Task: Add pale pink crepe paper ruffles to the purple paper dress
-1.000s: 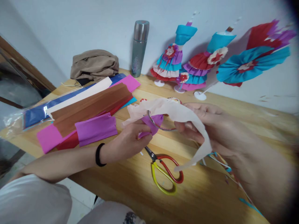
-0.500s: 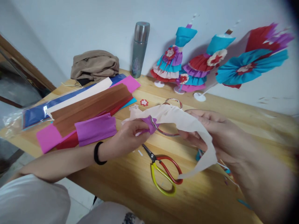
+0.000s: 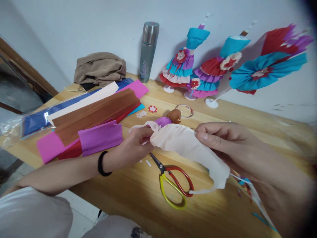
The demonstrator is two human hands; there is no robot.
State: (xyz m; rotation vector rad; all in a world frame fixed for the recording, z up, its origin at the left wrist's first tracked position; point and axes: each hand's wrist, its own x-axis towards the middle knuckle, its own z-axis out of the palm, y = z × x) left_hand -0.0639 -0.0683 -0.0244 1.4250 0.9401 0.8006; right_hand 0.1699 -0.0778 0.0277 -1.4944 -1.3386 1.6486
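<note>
A cream crepe paper strip stretches between my hands, gathered into folds at its left end. My left hand pinches that gathered end together with a purple paper piece. A rounded brown tuft shows at the far end of the purple piece; the strip hides how they join. Between thumb and fingers, my right hand grips the strip's upper edge, and the strip's loose tail hangs toward the scissors. These lie on the table below my hands, with red and yellow handles.
Left on the table are purple crepe paper, brown paper and other sheets. Paper flowers and a ring lie beyond my hands. A flask, bunched brown cloth and paper-dress figures line the wall.
The cream strip has turned broad side up and swung lower, covering much of the purple piece. The brown tuft has come into view, while the curved band beneath the strip no longer shows.
</note>
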